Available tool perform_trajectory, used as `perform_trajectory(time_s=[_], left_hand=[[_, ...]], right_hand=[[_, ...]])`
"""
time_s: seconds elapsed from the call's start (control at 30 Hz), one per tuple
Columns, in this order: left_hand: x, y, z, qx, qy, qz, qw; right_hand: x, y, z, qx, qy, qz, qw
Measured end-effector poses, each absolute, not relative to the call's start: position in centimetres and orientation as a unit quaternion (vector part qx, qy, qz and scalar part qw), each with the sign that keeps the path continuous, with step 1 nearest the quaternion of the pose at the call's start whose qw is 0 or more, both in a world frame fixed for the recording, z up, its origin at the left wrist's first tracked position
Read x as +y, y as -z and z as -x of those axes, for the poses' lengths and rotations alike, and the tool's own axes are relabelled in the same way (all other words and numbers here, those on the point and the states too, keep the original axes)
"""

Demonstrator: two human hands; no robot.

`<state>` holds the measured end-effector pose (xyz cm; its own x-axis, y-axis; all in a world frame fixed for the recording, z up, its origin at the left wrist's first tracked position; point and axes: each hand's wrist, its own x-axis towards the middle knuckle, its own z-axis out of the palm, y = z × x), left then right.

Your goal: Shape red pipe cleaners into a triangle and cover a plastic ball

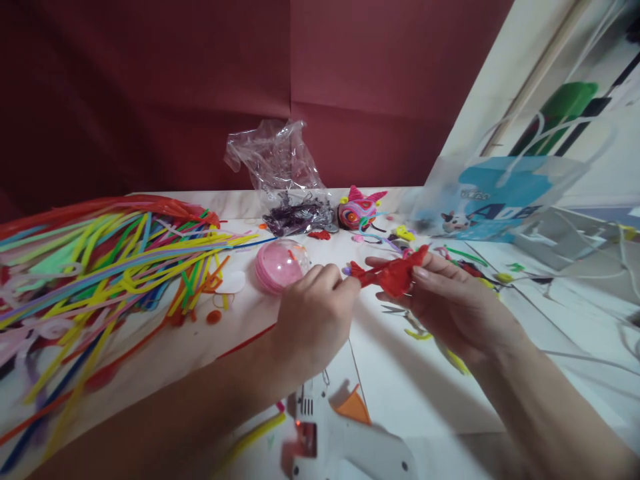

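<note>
Both hands held a small red fuzzy piece (397, 275) in the air above the white bench (415, 393), near its middle. The left hand (317, 320) had its fingers curled closed on the narrow left end of the piece — a small purple tip (347, 271) showed just beside them. The right hand (463, 310) gripped the wider right end, its thumb in front and its other fingers behind and below, partly hidden.

Beyond the left hand sat a ball (280, 267), pink on one side and clear on the other. Behind it stood a crumpled clear bag (285, 160) with dark purple pieces at its bottom, and beside that a pink figure (359, 210) with pointed horns. A large heap of coloured fuzzy stems (120, 267) spread across the left of the bench.

Nearer the person lay a white glue gun (360, 447) — a small red light glowed on it — with an orange piece (354, 405) next to it. Scissor blades (393, 311) showed just left of the right hand. A translucent carrier bag (500, 197) with a cow picture stood at the back right.
</note>
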<state>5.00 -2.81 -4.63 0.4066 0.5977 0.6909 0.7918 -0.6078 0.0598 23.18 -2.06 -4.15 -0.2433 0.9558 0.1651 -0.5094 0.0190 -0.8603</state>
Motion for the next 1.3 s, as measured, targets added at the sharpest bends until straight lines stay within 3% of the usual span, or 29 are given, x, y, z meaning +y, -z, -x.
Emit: perform_trajectory(time_s=[0.1, 0.17, 0.37, 0.5, 0.63, 0.8, 0.9, 1.03, 1.3], left_hand=[[-3.2, 5.1, -5.4, -0.404, 0.322, 0.845, 0.141], [-3.2, 5.0, -5.5, -0.400, 0.338, 0.849, 0.067], [-2.1, 3.7, -5.6, -0.461, 0.424, 0.631, -0.457], [-1.8, 3.0, -5.6, -0.419, 0.359, 0.546, -0.630], [-2.0, 2.9, -5.4, -0.397, 0.361, 0.558, -0.633], [-1.9, 3.2, -5.2, -0.426, 0.429, 0.520, -0.603], [-2.0, 3.3, -5.4, -0.421, 0.460, 0.469, -0.625], [-2.3, 2.9, -5.6, -0.410, 0.416, 0.453, -0.674], [-2.2, 2.1, -5.2, -0.416, 0.346, 0.457, -0.705]], right_hand=[[-1.9, 4.5, -22.8, -0.439, -0.634, 0.250, 0.585], [-1.6, 4.6, -22.8, -0.429, -0.622, 0.245, 0.608], [-1.3, 4.3, -23.2, -0.424, -0.638, 0.225, 0.602], [-1.7, 4.2, -23.0, -0.457, -0.687, 0.178, 0.536], [-1.9, 4.2, -22.9, -0.473, -0.701, 0.155, 0.512], [-2.0, 4.0, -23.5, -0.457, -0.609, 0.218, 0.610], [-2.5, 3.9, -23.4, -0.486, -0.607, 0.244, 0.580], [-3.0, 4.3, -22.6, -0.510, -0.623, 0.263, 0.531], [-2.4, 4.8, -22.8, -0.524, -0.559, 0.333, 0.550]])
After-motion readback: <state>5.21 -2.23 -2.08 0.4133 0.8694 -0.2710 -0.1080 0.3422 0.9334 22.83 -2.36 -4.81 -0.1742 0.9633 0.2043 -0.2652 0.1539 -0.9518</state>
